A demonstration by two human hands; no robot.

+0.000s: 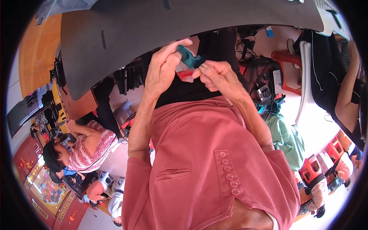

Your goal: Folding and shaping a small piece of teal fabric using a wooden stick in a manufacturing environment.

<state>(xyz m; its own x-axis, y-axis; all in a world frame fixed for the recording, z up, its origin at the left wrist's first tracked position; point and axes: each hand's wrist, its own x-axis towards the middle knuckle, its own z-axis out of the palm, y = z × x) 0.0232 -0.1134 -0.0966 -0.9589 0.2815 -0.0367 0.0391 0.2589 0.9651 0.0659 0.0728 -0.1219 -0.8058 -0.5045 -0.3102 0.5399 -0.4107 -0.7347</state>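
Observation:
A small piece of teal cloth [188, 57], darker toward its right end, is stretched between my two hands just off the near edge of a black table [184, 25]. My left hand [164, 68] is closed on its left end, thumb and fingers pinching it. At the other end, my right hand [222, 78] pinches the dark part of the cloth between thumb and fingertips. Both hands are held above my lap, and the fingers partly cover the cloth.
To the left sits a person in a red patterned top [90, 143]; another person's bare arm [348, 82] shows at the right. A red plastic stool [285, 61] and a green cloth bundle [285, 136] are to my right, near a black bag [264, 69] and cables.

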